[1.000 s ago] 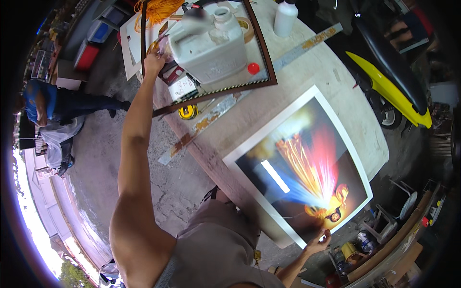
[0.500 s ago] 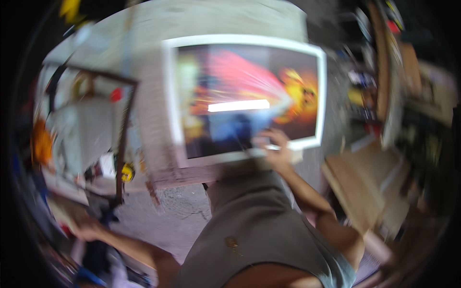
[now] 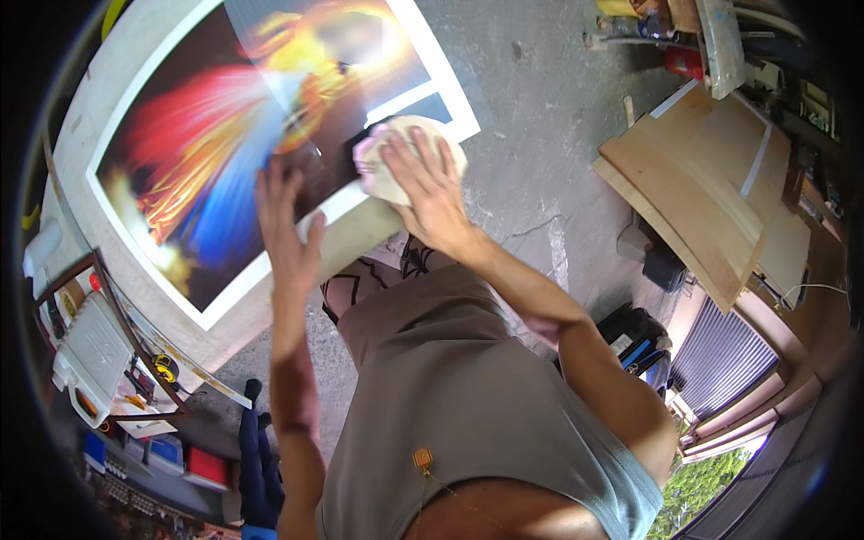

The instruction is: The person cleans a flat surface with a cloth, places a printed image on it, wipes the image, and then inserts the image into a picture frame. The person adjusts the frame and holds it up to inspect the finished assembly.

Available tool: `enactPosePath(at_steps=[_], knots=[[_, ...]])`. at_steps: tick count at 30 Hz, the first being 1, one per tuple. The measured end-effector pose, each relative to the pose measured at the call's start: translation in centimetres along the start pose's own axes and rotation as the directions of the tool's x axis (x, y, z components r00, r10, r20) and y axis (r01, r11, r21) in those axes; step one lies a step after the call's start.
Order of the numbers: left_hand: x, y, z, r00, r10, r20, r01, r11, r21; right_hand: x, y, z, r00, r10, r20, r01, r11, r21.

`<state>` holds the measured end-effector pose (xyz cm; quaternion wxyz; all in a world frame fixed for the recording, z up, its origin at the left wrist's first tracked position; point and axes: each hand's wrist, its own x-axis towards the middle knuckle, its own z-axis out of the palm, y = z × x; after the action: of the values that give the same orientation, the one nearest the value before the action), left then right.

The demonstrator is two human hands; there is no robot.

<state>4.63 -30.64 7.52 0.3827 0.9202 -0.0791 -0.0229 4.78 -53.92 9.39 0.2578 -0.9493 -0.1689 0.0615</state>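
Observation:
A glossy, colourful print with a white border (image 3: 180,144) lies on the pale table (image 3: 238,328) at upper left; a paler, shiny band crosses its middle. My left hand (image 3: 288,225) is on the print's near edge, fingers apart and slightly blurred, with nothing held. My right hand (image 3: 427,193) presses down on a bunched cream-and-pink cloth (image 3: 370,155) at the print's right part near that edge, its fingers curved over the cloth and hiding part of it.
A dark frame (image 3: 189,396) surrounds a white jug (image 3: 88,346), a yellow tape measure (image 3: 166,367) and other items at left. Another person's legs (image 3: 252,441) show below. Large brown boards (image 3: 684,189) lean at right, near a black bag (image 3: 621,342).
The view has swung round, putting the print at upper left. My left hand has come from beside the frame onto the print. My right hand is now on the cloth.

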Motion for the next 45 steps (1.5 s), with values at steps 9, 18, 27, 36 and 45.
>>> enactPosePath(at_steps=[9,18,27,36,45], knots=[[1.5,-0.8,4.3,0.995,-0.087,-0.057,0.098,0.969,0.225,-5.8,24.3,-3.4,0.791,0.609,-0.051,-0.598,0.789,0.140],[8.0,6.3,10.5,0.985,0.091,-0.144,-0.051,0.963,0.265,-1.5,20.8,-2.6,0.759,0.414,0.502,-0.265,-0.509,0.819],[10.7,6.8,16.2,0.978,0.164,-0.132,-0.106,0.925,0.365,2.7,17.7,-1.4,0.783,0.475,0.401,-0.460,0.010,0.888],[10.7,7.3,15.9,0.985,0.119,-0.127,-0.057,0.910,0.412,-1.4,18.7,-1.8,0.749,0.464,0.473,-0.574,0.095,0.814],[11.4,4.1,11.1,0.953,0.131,-0.275,-0.044,0.952,0.302,-3.8,14.1,-7.4,0.914,0.319,-0.249,-0.241,0.923,0.299]])
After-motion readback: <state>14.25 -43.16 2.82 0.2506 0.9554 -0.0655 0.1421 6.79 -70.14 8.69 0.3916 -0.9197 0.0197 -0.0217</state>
